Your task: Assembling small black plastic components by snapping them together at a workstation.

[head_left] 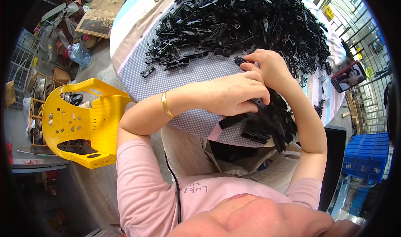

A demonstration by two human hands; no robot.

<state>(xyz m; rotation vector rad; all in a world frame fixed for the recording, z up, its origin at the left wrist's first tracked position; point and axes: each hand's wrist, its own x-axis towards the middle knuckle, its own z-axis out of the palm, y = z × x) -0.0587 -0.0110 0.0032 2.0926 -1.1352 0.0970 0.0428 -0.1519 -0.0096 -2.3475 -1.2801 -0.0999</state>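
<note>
My left hand (240,94), a gold bangle on its wrist, is closed over the near heap of long black plastic pieces (273,124) at the table's front edge. Its fingertips pinch a dark piece (261,104), mostly hidden by the fingers. Just beyond, my right hand (269,70) has its thumb and fingers closed on a small black slotted clip (239,61). The two hands overlap slightly. A large pile of similar black clips (234,22) covers the far part of the table.
The table wears a dotted grey cloth (167,97). A phone (348,76) stands at its right edge. To the left are a yellow plastic chair (79,120), a water bottle (80,55) and cardboard (100,13). Blue crates (365,155) sit at the right.
</note>
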